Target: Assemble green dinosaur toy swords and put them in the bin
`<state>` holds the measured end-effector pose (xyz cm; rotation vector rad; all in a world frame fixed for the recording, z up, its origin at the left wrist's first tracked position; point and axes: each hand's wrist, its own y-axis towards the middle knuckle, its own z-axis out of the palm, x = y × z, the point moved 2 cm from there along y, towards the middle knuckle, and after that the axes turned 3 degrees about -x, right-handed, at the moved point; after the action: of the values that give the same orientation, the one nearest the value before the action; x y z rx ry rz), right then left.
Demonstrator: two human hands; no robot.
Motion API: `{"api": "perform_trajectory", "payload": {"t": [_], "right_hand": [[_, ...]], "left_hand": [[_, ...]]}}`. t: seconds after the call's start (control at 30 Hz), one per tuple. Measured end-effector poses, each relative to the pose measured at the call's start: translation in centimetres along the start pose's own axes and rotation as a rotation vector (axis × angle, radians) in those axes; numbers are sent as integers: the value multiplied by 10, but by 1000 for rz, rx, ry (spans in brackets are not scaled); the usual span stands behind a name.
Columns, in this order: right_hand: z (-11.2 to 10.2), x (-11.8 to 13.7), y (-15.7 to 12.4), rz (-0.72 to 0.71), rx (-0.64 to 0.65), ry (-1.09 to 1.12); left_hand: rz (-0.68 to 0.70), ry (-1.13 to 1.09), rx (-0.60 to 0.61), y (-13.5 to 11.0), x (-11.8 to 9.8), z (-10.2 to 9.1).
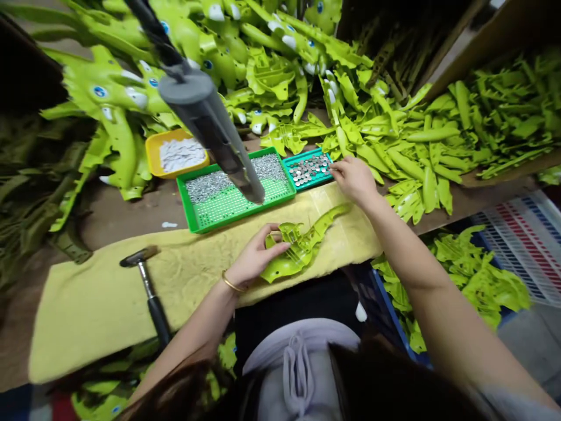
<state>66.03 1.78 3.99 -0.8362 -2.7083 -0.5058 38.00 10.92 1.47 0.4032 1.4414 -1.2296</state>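
My left hand (256, 257) is closed on the edge of a lime-green plastic toy shell half (302, 250), thumb inside it. The shell lies hollow side up on the yellow cloth (114, 292), its long curved tail pointing right. My right hand (356, 180) is at the right end of a small teal tray (302, 186) holding round silvery metal discs (307, 171). Its thumb and fingers are pinched together there; what is between them is too small to make out. Left of that tray stands a green perforated tray (193, 222) with many small metal pieces.
A grey electric screwdriver (214, 128) hangs over the green tray. On the cloth's left lies a hammer (146, 286). A yellow tub (153, 164) holds white pieces. Green toy parts (421, 146) pile up behind and right, and fill a blue crate (394, 310) at lower right.
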Motion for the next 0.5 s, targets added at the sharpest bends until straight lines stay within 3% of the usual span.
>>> {"api": "perform_trajectory", "payload": {"t": [0.13, 0.37, 0.5], "right_hand": [[24, 3, 13, 46, 52, -63], [21, 2, 10, 20, 28, 10], [17, 37, -12, -140, -28, 163]], "left_hand": [[-12, -22, -9, 5, -2, -15], [137, -12, -47, 22, -3, -20], [158, 15, -54, 27, -1, -20]]}}
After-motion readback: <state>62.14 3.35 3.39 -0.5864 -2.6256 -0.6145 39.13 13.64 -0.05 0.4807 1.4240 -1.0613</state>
